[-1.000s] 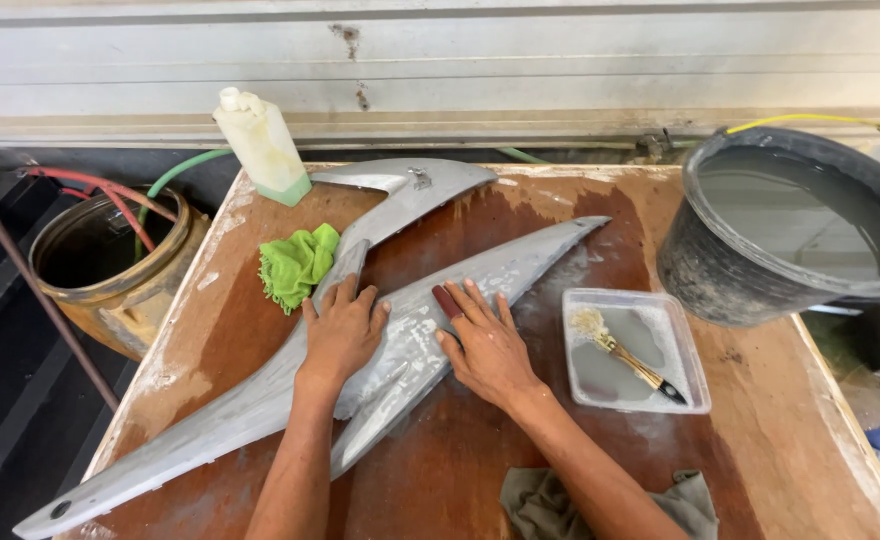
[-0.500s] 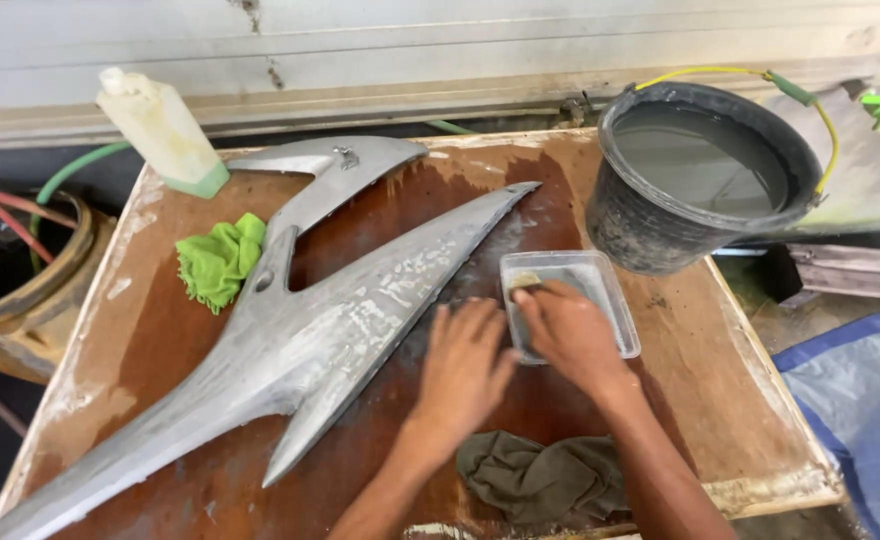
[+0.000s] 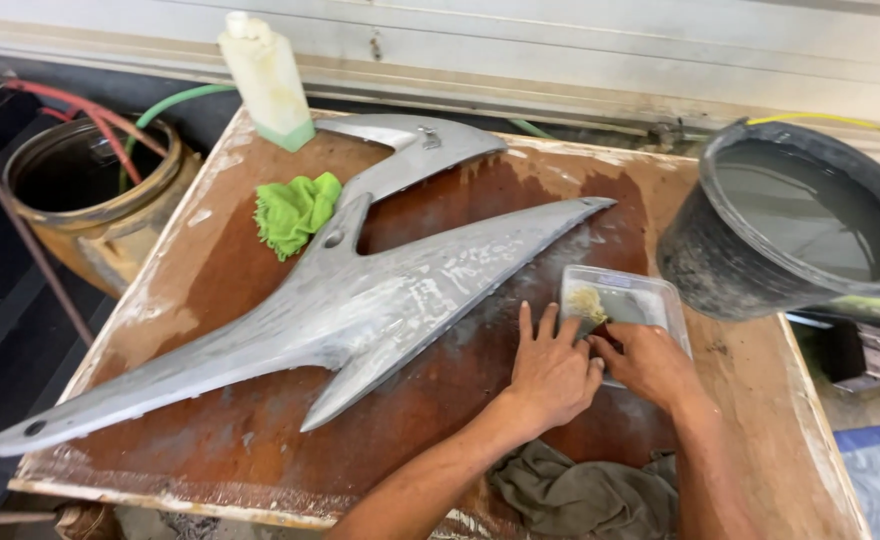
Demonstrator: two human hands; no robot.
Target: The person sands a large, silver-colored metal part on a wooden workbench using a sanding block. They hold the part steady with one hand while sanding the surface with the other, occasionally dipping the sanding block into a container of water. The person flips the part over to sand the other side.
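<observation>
Left hand (image 3: 552, 372) spread flat on wet wooden board (image 3: 220, 290), just beside grey fairing panel (image 3: 360, 300). Right hand (image 3: 650, 362) reaches into clear plastic tray (image 3: 650, 296); finger posture unclear.

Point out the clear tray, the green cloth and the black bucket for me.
Clear tray (image 3: 650, 298), head view, on its bare right floor.
Green cloth (image 3: 295, 211), head view, on the middle of the crumpled cloth.
Black bucket (image 3: 695, 262), head view, on its outer left wall.

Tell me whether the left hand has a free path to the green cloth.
Probably yes, with a long reach: the left hand lies flat on the board, and only the low grey panel lies between it and the green cloth.
</observation>
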